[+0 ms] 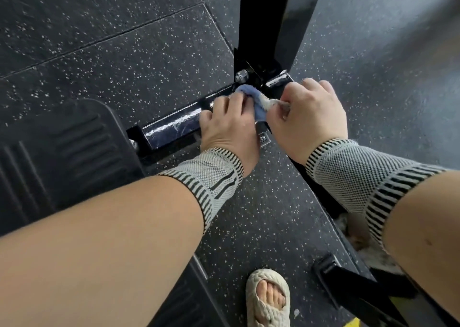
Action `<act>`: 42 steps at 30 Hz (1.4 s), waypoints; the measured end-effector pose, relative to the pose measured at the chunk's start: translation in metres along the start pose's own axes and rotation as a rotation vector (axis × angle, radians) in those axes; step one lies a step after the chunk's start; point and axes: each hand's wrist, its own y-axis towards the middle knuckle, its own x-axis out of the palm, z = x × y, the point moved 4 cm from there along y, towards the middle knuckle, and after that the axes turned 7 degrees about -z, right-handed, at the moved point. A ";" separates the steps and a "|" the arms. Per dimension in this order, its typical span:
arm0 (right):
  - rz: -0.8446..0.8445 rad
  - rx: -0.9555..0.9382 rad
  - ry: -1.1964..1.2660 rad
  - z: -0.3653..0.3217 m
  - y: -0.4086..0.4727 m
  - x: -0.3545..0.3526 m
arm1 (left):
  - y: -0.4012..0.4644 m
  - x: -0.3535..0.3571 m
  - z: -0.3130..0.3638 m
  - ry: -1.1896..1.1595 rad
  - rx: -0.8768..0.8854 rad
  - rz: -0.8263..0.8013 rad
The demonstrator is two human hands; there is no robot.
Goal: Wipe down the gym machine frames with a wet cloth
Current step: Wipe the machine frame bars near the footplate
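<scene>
Both hands, left [227, 120] and right [308, 117], pinch the cloth [251, 100] on the bar [171, 125] (wet streaks). Rub slowly toward the bolt [241, 75].

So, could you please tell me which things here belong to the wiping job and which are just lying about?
Belonging to the job:
blue cloth, held by both hands
black base bar, streaked wet
black upright post
left hand
right hand

Just lying about:
ribbed black footplate
speckled rubber floor
silver bolt

Single head-worn wide-angle view, looking steeply down, close above the hands [271, 117], floor [112, 40] beyond
</scene>
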 end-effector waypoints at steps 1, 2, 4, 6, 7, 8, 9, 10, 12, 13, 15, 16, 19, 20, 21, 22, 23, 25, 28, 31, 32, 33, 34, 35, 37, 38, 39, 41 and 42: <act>-0.013 0.001 -0.013 0.000 0.000 0.001 | 0.002 0.002 0.000 0.026 0.003 0.002; -0.029 0.002 -0.028 0.000 0.000 0.001 | 0.006 0.004 0.000 0.038 0.003 -0.018; -0.046 -0.005 -0.043 0.001 0.000 0.002 | 0.012 0.007 -0.002 0.057 0.006 -0.063; -0.044 -0.005 -0.027 0.001 0.002 0.002 | 0.013 0.006 -0.003 0.061 -0.005 -0.064; -0.042 0.005 -0.012 0.002 0.002 0.001 | 0.012 0.006 -0.002 0.050 -0.012 -0.069; -0.037 0.012 0.005 0.002 0.003 0.001 | 0.010 0.006 -0.001 0.043 -0.009 -0.074; -0.031 0.014 0.021 0.003 0.003 0.000 | 0.007 0.008 0.000 0.057 0.005 -0.075; -0.023 0.009 0.032 0.003 0.004 0.000 | 0.006 0.009 -0.001 0.083 0.027 -0.066; -0.013 -0.007 0.045 0.002 0.002 -0.001 | 0.006 0.010 -0.007 0.136 0.086 -0.066; -0.014 -0.015 0.048 0.001 0.002 0.000 | 0.006 0.011 -0.011 0.143 0.101 -0.081; -0.017 -0.005 0.052 0.002 0.003 0.001 | 0.007 0.011 -0.008 0.106 0.055 -0.120; -0.014 0.014 0.063 0.004 0.004 0.001 | 0.006 0.010 -0.003 0.081 0.012 -0.149; -0.008 0.098 0.127 0.008 0.008 -0.002 | -0.010 0.011 0.009 0.079 0.022 -0.206; -0.013 0.141 0.150 0.010 0.010 -0.004 | -0.014 0.012 0.009 0.090 0.060 -0.230; -0.016 0.193 0.177 0.012 0.013 -0.004 | -0.015 0.012 0.005 0.096 0.076 -0.243; -0.017 0.254 0.208 0.015 0.016 -0.003 | -0.011 0.011 0.000 0.094 0.058 -0.236; -0.019 0.318 0.239 0.018 0.018 -0.002 | -0.006 0.009 -0.004 0.082 0.023 -0.219; -0.023 0.415 0.292 0.020 0.024 0.000 | 0.005 0.008 -0.004 0.051 -0.048 -0.199; -0.011 0.501 0.371 0.022 0.029 0.000 | 0.008 0.010 0.002 0.064 -0.080 -0.159; -0.056 0.515 0.317 0.021 0.030 0.002 | 0.004 0.012 -0.002 0.095 -0.005 -0.171; -0.062 0.511 0.299 0.021 0.030 0.003 | 0.003 0.011 -0.004 0.119 0.055 -0.169; -0.061 0.506 0.287 0.020 0.030 0.003 | 0.002 0.011 -0.007 0.131 0.106 -0.161; -0.059 0.497 0.277 0.020 0.030 0.003 | 0.003 0.010 -0.010 0.136 0.142 -0.142; -0.057 0.488 0.269 0.020 0.030 0.003 | 0.003 0.008 -0.011 0.134 0.164 -0.115; -0.058 0.471 0.259 0.018 0.029 0.003 | 0.003 0.007 -0.012 0.135 0.160 -0.132; -0.058 0.461 0.257 0.017 0.029 0.002 | 0.004 0.009 -0.011 0.130 0.132 -0.161; -0.055 0.452 0.255 0.017 0.029 0.002 | 0.006 0.010 -0.008 0.112 0.085 -0.173; -0.051 0.441 0.247 0.017 0.028 0.001 | 0.008 0.007 -0.001 0.030 -0.017 -0.120; -0.048 0.439 0.247 0.017 0.028 0.001 | 0.009 0.004 0.001 -0.010 -0.040 -0.083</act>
